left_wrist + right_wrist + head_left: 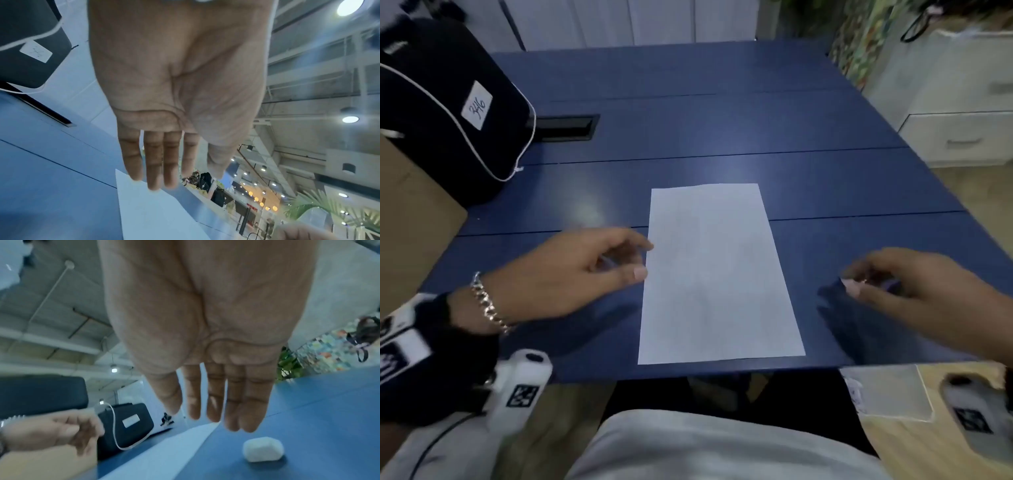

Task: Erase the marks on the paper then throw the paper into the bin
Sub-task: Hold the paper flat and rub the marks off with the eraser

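From the head camera, I see the paper (717,274) lying flat near the front edge of the blue table (825,178), my left hand (571,274) just left of it with fingers loosely parted, holding nothing, my right hand (914,291) off to its right, also empty; any marks look faint at best, so I judge erasing hardly begun and the binning still to come. The left wrist camera shows straight fingers (153,162) hovering over the paper's edge, not gripping. The right wrist camera alone reveals a small white eraser (263,449) on the table right of the paper, under my spread fingers (234,394); no bin appears in any view
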`<control>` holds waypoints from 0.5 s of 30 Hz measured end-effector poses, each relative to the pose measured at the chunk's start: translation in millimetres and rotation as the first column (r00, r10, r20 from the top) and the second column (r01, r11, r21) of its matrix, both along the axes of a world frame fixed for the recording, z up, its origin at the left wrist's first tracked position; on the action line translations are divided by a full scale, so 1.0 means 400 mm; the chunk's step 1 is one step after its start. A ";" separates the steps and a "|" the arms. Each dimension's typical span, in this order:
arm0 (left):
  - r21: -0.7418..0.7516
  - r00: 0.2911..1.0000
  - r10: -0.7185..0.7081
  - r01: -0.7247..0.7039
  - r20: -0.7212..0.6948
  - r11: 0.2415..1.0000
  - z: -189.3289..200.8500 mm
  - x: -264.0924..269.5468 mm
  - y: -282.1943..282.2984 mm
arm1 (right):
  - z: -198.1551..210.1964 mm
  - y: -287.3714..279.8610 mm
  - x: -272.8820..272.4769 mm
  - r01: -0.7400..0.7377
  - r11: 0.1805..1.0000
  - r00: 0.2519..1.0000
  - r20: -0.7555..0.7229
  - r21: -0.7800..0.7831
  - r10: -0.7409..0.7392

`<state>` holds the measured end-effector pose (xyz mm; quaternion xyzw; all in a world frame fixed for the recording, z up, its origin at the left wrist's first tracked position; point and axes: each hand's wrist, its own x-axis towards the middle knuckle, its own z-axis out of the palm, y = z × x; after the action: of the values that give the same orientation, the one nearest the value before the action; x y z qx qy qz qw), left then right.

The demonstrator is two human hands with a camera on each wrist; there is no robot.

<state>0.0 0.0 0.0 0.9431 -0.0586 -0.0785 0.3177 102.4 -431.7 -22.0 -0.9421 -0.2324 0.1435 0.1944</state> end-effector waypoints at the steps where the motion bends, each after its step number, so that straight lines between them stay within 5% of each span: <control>1: 0.050 0.998 0.023 -0.026 0.061 0.998 -0.018 0.037 0.016 | -0.013 0.004 0.023 0.014 0.999 0.999 0.029 -0.037 -0.013; 4: 0.288 1.000 -0.016 0.017 -0.005 0.958 -0.056 0.141 0.042 | -0.037 0.024 0.070 0.016 0.980 1.000 0.026 -0.201 -0.011; 8: 0.363 0.980 -0.099 0.156 -0.170 0.919 -0.124 0.236 0.063 | -0.069 0.026 0.103 0.013 0.960 0.999 0.037 -0.280 -0.003; 15: 0.495 0.954 -0.085 0.225 -0.289 0.840 -0.182 0.280 0.083 | -0.067 0.019 0.120 0.054 0.980 0.998 -0.012 -0.193 -0.058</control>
<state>111.9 33.1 -72.7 0.9676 -0.0703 -0.2378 0.0472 150.3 -424.2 -48.9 -0.9614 -0.1891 0.1682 0.1082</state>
